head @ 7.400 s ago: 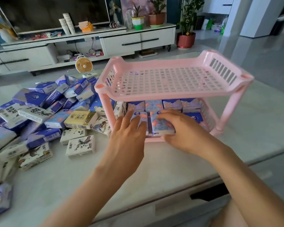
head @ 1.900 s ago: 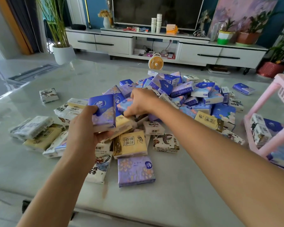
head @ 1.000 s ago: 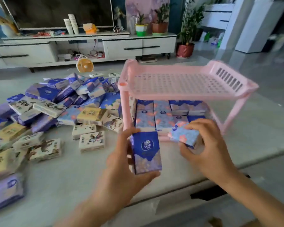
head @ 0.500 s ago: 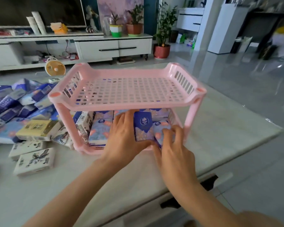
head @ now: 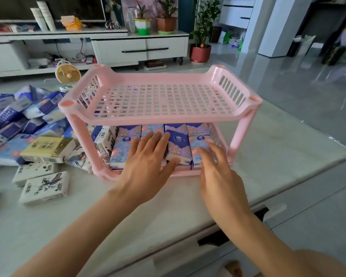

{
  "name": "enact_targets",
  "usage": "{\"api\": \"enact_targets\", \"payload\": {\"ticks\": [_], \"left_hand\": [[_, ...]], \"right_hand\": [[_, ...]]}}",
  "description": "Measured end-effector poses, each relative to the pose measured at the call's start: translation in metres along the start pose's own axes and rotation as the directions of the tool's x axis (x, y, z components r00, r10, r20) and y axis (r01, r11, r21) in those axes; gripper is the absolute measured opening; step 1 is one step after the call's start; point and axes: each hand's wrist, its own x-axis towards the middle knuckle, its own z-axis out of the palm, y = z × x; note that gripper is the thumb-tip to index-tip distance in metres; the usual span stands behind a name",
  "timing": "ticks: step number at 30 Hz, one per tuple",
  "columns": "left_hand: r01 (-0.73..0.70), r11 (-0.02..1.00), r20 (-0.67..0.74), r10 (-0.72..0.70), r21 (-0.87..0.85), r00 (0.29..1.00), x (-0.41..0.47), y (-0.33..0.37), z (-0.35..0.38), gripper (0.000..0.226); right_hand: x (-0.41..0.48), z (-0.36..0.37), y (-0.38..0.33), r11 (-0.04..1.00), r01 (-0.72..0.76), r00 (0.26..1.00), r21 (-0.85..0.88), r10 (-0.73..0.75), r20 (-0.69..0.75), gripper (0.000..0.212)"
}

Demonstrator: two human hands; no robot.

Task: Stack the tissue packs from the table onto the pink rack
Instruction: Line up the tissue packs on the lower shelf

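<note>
Seating step: the dark blue Vinda pack is judged to be nudged into the front row of the lower shelf of the pink rack.
Left hand: fingers are laid straight along the pack's left side and the thumb is set against its near end; nothing is clasped.
Right hand: fingers are spread and pressed on the light blue floral pack at the shelf's right front corner.
Pack axis: the long side runs front to back, straight ahead of both hands.
Loose tissue packs: heaped toward the table's left edge, nearer the left hand.

rack on table | loose packs left | shelved packs in lower tier, perhaps layered
</note>
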Motion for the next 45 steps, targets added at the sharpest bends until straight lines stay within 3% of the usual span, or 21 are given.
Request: {"api": "enact_targets", "payload": {"ticks": [8,11,14,18,22,25,29,31,35,39,45], "left_hand": [[-0.031,0.996,-0.001,0.031,0.081,1.000,0.003,0.000,0.004,0.061],[-0.025,0.999,0.001,0.025,0.038,1.000,-0.001,-0.002,0.000,0.063],[-0.002,1.000,-0.067,0.003,0.015,0.998,-0.003,-0.010,-0.010,0.061],[0.055,0.998,-0.111,-0.056,-0.011,0.992,-0.002,-0.023,-0.020,0.060],[0.089,0.991,-0.112,-0.099,-0.098,0.989,0.010,-0.029,-0.022,0.053],[0.113,0.988,-0.088,-0.122,-0.104,0.989,0.021,-0.029,-0.020,0.060],[0.179,0.984,0.100,-0.178,-0.004,0.979,0.022,-0.030,-0.013,0.070],[0.192,0.979,0.161,-0.202,0.076,0.966,0.019,-0.031,-0.008,0.071],[0.183,0.976,0.126,-0.197,0.114,0.972,0.017,-0.031,-0.002,0.088],[0.181,0.977,0.062,-0.189,0.111,0.980,0.017,-0.029,0.000,0.085],[0.192,0.971,0.110,-0.208,0.143,0.972,0.018,-0.027,0.003,0.080]], "right_hand": [[0.009,0.006,0.003,0.999,0.040,0.999,0.031,-0.039,-0.016,0.044],[0.014,-0.003,-0.002,0.997,0.069,0.988,0.040,-0.062,-0.143,0.029],[0.025,-0.004,-0.013,0.979,0.160,0.962,0.123,-0.126,-0.241,0.034],[0.049,0.011,-0.011,0.958,0.188,0.982,0.215,-0.176,-0.072,0.039],[0.071,0.017,-0.007,0.975,0.205,0.962,0.083,-0.216,0.167,0.065],[0.072,0.019,-0.009,0.985,0.162,0.938,-0.054,-0.136,0.317,0.085],[0.071,0.021,-0.010,0.998,0.053,0.885,-0.026,-0.035,0.465,0.076],[0.071,0.022,-0.010,0.999,0.042,0.880,-0.002,-0.037,0.474,0.075],[0.071,0.025,-0.010,0.999,0.037,0.875,-0.004,-0.030,0.483,0.074],[0.070,0.024,-0.011,0.998,0.061,0.872,-0.010,-0.048,0.487,0.072],[0.069,0.022,-0.013,0.993,0.121,0.872,-0.012,-0.100,0.479,0.066]]}}
